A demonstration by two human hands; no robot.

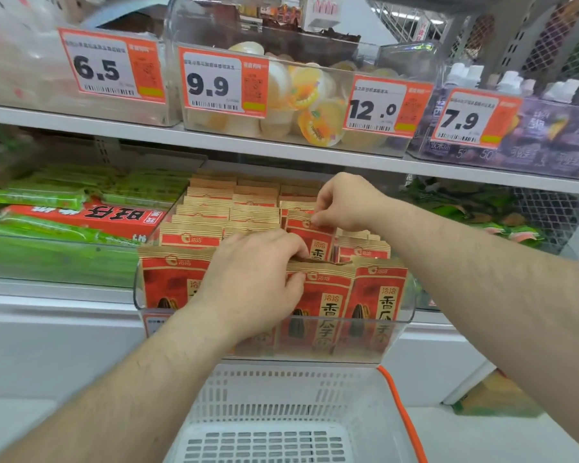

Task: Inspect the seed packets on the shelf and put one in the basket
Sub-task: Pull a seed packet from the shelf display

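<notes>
Red and brown seed packets point(376, 292) stand in rows inside a clear bin point(400, 324) on the lower shelf. My left hand point(251, 282) rests on the front row, thumb and fingers pinching the top edge of the middle front packet point(321, 295). My right hand point(343, 202) reaches further back and pinches the top of a raised packet point(310, 235) in the second row. A white plastic basket point(281, 406) with an orange handle point(403, 416) sits directly below the bin; nothing shows inside it.
Green snack packs point(47, 195) and a red box point(91, 217) fill the bin to the left. Above, the upper shelf point(214, 142) carries bins of jelly cups point(315, 105) with orange price tags point(223, 83). Green packets point(465, 208) lie to the right.
</notes>
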